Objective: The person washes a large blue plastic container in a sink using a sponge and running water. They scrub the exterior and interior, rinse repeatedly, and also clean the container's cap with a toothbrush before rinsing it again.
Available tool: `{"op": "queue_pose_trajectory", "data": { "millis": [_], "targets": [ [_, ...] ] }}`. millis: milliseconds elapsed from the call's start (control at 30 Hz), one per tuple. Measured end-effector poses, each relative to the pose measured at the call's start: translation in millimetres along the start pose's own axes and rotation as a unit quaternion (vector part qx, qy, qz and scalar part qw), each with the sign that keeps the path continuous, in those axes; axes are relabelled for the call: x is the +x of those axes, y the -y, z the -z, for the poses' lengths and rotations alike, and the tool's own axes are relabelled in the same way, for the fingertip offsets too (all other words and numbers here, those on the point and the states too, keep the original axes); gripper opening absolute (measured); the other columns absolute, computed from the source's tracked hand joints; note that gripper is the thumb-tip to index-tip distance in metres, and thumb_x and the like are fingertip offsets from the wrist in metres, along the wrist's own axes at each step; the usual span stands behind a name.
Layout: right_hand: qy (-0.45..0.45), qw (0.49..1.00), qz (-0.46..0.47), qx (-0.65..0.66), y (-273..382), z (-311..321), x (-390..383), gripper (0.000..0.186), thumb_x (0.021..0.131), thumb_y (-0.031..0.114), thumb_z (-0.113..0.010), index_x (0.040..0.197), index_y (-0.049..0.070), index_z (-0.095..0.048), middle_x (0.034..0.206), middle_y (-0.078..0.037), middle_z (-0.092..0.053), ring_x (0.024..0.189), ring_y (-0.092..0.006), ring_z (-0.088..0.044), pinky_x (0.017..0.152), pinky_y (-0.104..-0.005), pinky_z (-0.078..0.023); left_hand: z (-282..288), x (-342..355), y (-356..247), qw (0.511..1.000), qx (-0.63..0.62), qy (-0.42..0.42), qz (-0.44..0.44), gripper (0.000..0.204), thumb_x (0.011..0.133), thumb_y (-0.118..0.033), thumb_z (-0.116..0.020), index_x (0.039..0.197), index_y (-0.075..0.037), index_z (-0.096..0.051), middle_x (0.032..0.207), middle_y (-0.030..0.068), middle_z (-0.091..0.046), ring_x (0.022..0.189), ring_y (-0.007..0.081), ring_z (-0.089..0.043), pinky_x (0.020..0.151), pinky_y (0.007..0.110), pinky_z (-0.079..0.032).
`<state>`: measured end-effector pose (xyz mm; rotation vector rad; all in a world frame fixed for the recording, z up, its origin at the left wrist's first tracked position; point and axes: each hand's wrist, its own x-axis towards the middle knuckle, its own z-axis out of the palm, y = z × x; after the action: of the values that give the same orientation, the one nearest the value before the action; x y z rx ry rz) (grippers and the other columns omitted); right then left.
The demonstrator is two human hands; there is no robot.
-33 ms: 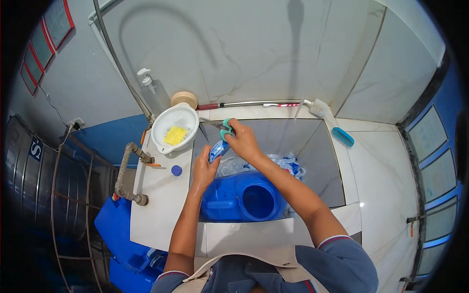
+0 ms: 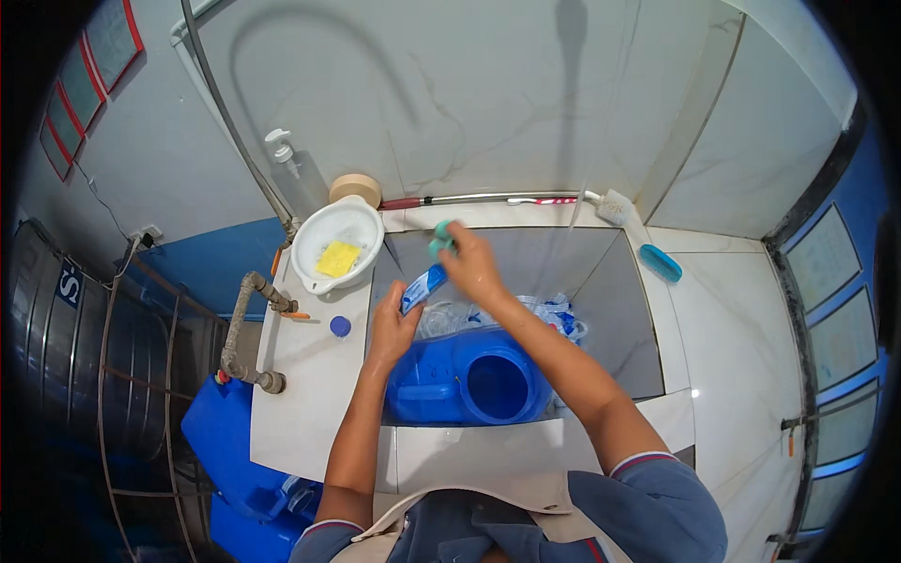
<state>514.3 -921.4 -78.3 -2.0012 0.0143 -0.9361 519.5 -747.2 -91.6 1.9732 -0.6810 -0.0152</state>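
Fingers (image 2: 409,317) of the left hand (image 2: 392,330) curl around the lower end of a small blue pouch (image 2: 423,286), which slants up and to the right above the sink (image 2: 601,281). Just above the pouch's upper end, the right hand (image 2: 476,267) pinches a teal sponge (image 2: 439,240) between its fingers (image 2: 454,251), with part of the sponge sticking out past the fingertips. Both hands are raised over the left half of the sink, close together but not quite touching. Below them, a big blue jug (image 2: 465,377) lies on its side in the basin with its round open mouth facing the person. Crumpled clear plastic bags (image 2: 554,314) sit behind the jug. On the tiled table (image 2: 300,394) to the left stands a white bowl (image 2: 338,239) with a yellow sponge (image 2: 338,258) inside, and a small blue cap (image 2: 340,326) lies near it. A soap pump bottle (image 2: 293,178) stands against the wall behind the bowl. At the sink's far right corner lie a white brush (image 2: 615,206) and a blue scrub brush (image 2: 661,263).
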Motion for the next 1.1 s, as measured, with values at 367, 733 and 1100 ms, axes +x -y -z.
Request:
{"op": "queue_pose_trajectory", "data": {
  "millis": [367, 733, 1100],
  "targets": [
    [0.056, 0.958, -0.118, -0.255, -134.6, 43.4, -32.7, 0.02, 0.075, 0.005, -0.057, 0.092, -0.002, -0.052, 0.082, -0.025, -0.06, 0.08, -0.0432, -0.057, 0.07, -0.0484, -0.046, 5.9, 11.7, -12.7, 0.917, -0.371, -0.147, -0.009, 0.026, 0.08, -0.004, -0.065, 0.098, -0.005, -0.046, 0.091, 0.0052, -0.056, 0.085, 0.0095, -0.052, 0.079, 0.024, -0.042],
    [0.262, 0.895, -0.108, -0.345, -140.9, 39.6, -3.5, 0.031, 0.079, 0.016, -0.06, 0.098, 0.001, -0.041, 0.077, -0.024, -0.061, 0.074, -0.0419, -0.059, 0.064, -0.0503, -0.047, 31.7, 46.1, 10.8, 0.904, -0.409, -0.116, 0.044, 0.027, 0.08, -0.006, -0.066, 0.099, -0.005, -0.046, 0.097, 0.006, -0.057, 0.09, 0.0101, -0.053, 0.085, 0.025, -0.042],
    [0.109, 0.94, -0.016, -0.321, -199.5, -4.1, 64.3, 0.012, 0.072, 0.001, -0.051, 0.082, -0.001, -0.057, 0.083, -0.022, -0.059, 0.08, -0.0374, -0.06, 0.069, -0.0456, -0.048, 7.2, 47.5, 40.0, 0.929, -0.349, -0.091, 0.08, 0.028, 0.08, -0.005, -0.065, 0.101, -0.003, -0.047, 0.098, 0.0073, -0.057, 0.091, 0.011, -0.054, 0.084, 0.025, -0.043]
  ]
}}
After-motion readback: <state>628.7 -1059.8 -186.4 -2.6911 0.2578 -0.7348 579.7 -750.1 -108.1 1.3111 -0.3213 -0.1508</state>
